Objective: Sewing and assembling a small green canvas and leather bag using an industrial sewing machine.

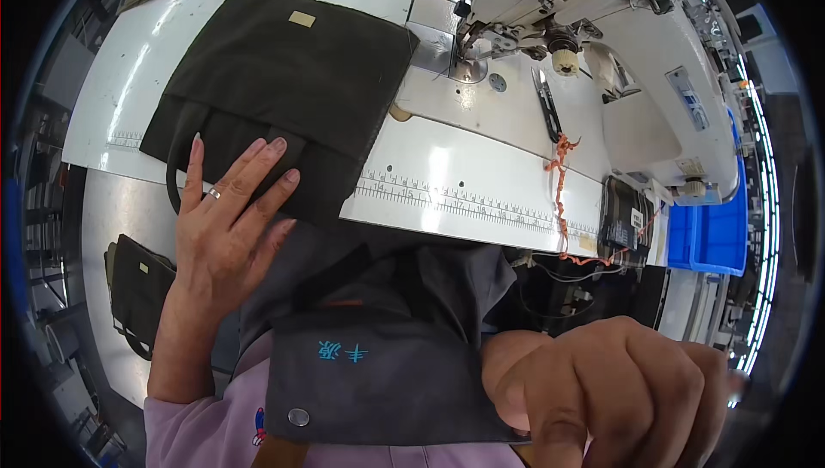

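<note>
On one dark bag (284,81) — left hand (225,219) spread flat; right hand (619,382) curled.

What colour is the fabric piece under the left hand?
Dark olive-green fabric piece, lying under the left hand; the head view shows it.

Bright overhead light, table glare, fisheye-bent edges, dark rim

Sewing workshop: industrial sewing machine (601,30)
</note>
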Demonstrator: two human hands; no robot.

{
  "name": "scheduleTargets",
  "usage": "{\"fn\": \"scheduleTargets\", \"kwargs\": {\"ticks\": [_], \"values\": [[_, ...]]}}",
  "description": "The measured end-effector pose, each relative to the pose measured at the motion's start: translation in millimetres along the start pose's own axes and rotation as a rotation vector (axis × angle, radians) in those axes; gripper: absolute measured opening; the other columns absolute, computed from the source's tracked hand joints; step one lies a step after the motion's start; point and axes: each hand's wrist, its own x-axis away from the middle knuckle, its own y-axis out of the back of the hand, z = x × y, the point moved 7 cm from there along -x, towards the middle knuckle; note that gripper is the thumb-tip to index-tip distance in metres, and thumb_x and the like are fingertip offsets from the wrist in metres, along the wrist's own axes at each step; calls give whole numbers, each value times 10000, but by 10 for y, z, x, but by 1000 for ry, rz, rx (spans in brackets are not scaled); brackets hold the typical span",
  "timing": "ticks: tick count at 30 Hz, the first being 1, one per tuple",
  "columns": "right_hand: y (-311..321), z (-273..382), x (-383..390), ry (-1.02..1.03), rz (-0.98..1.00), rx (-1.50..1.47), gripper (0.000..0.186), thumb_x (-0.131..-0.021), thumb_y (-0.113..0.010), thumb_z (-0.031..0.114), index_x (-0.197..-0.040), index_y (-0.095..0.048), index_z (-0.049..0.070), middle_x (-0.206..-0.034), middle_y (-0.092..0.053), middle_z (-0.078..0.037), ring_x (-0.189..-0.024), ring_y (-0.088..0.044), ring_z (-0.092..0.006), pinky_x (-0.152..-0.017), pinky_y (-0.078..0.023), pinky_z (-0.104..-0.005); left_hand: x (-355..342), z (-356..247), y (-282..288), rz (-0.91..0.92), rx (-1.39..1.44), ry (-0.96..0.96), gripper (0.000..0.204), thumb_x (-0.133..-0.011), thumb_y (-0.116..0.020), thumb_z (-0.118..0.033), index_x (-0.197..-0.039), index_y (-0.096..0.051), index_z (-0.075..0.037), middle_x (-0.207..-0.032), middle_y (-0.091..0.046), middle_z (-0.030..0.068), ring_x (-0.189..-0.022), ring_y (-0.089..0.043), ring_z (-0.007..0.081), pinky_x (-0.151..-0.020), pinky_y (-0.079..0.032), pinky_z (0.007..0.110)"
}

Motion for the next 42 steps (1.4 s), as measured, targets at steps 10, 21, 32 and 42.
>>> {"fn": "scheduleTargets", "kwargs": {"ticks": [10, 21, 32, 42], "values": [[-57, -569, -392, -277, -58, 405, 360, -1095, -443, 505, -1157, -656, 221, -998, -775, 13, -1018, -588, -130, -955, -316, -366, 78, 91, 38, -14, 14, 48, 481, -825, -773, -149, -1295, -691, -93, -1475, -583, 102, -1365, -569, 291, -1239, -171, 640], [-127, -778, -227, -351, -63, 74, 489, -1071, -461, 531, -1476, -553, 273, -1213, -754, -83, -1448, -400, -385, -1166, -314, -588, 529, 475, 388, -401, 23, 250, 422, -1033, -592, -340, -1307, -656, -25, -1347, -661, 133, -1328, -590, 311, -1232, -187, 578], [-298, -841, -455, -425, -25, 169, 336, -1109, -399, 495, -1190, -637, 272, -895, -741, 85, -1098, -479, -160, -918, -369, -359, 1038, 947, -308, -627, 1223, 843, 275, -1118, -439, -299, -1076, -567, -59, -1051, -574, 41, -1023, -502, 134, -986, -363, 310], [-609, -772, -257, -7, -110, 637, 296, -1031, -628, 402, -1284, -603, 251, -904, -675, 98, -1081, -532, -182, -885, -454, -448, 863, 824, -440, -455, 1641, 861, 223, -1058, -622, -264, -1132, -612, -54, -1028, -717, 72, -937, -655, 128, -951, -482, 302]]}}
